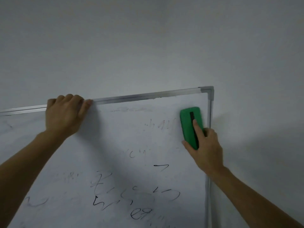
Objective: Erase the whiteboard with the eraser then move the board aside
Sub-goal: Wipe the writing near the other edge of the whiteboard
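Observation:
A whiteboard (134,132) with a silver metal frame leans against a pale wall and fills the lower part of the view. Black scribbles cover its lower middle, and faint smeared marks remain higher up. My left hand (65,113) is curled over the top frame rail, left of centre. My right hand (206,149) presses a green eraser (189,122) with a black strip flat against the board near the upper right corner, index finger lying along the strip.
The pale wall (148,38) rises behind and above the board and continues to the right of the board's right frame edge (209,112). The board's lower and left parts run out of view.

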Motion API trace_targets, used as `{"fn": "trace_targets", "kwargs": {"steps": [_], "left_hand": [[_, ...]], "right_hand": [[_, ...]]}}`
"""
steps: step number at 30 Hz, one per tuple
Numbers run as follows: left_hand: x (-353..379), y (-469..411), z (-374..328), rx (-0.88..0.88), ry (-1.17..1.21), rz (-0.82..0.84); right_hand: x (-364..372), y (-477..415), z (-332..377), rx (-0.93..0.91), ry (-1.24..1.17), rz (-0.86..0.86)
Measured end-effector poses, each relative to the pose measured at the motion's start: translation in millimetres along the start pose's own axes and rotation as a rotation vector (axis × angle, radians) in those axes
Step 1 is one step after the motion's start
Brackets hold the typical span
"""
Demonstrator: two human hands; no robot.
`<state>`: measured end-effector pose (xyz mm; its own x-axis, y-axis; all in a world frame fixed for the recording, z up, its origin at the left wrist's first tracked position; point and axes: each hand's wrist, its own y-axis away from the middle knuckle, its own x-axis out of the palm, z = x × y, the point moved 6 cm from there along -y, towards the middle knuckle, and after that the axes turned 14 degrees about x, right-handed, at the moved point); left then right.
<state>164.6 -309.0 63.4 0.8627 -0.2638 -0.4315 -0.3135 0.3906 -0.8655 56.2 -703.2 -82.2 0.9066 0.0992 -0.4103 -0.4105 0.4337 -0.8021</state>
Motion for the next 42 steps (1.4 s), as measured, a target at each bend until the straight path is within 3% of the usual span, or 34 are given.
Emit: {"fn": "trace_targets", "kwargs": {"steps": [5, 9, 11, 13, 16, 18, 19, 24, 26, 30, 33, 35, 37, 38, 40, 42], "left_hand": [[4, -2, 6, 0.056, 0.023, -0.071], [3, 2, 6, 0.083, 0.013, -0.143], [5, 1, 4, 0.084, -0.011, -0.150], [7, 1, 3, 0.099, -0.008, -0.153], [8, 2, 6, 0.121, -0.004, -0.144], [5, 4, 9, 0.140, -0.004, -0.155], [4, 5, 10, 0.149, -0.002, -0.160], [-2, 8, 9, 0.164, 0.005, -0.189], [-1, 7, 8, 0.163, 0.010, -0.185], [-1, 8, 8, 0.153, 0.038, -0.171], [-4, 10, 10, 0.169, 0.046, -0.179], [-5, 12, 11, 0.170, 0.042, -0.182], [-6, 12, 8, 0.165, 0.041, -0.178], [-6, 11, 7, 0.163, 0.041, -0.172], [-4, 10, 5, 0.154, 0.040, -0.163], [-4, 10, 5, 0.145, 0.042, -0.162]], "right_hand": [[32, 56, 20, -0.055, 0.094, 0.148], [5, 4, -27, 0.431, -0.015, 0.046], [7, 7, -16, 0.530, -0.073, 0.012], [30, 41, 31, 0.420, -0.067, 0.074], [65, 110, 94, 0.087, -0.002, 0.214], [65, 113, 90, -0.045, 0.061, 0.256], [58, 99, 75, -0.023, 0.101, 0.223], [16, 27, -18, 0.684, -0.014, 0.016], [31, 42, 9, 0.638, -0.020, 0.027], [70, 125, 87, 0.227, -0.020, 0.202], [57, 111, 69, 0.038, 0.117, 0.199], [31, 64, 37, 0.232, 0.154, 0.092], [8, 21, 1, 0.542, 0.053, 0.005], [4, 10, -2, 0.613, 0.011, -0.033], [10, 15, 19, 0.557, -0.031, -0.035], [34, 53, 58, 0.358, -0.020, 0.062]]}}
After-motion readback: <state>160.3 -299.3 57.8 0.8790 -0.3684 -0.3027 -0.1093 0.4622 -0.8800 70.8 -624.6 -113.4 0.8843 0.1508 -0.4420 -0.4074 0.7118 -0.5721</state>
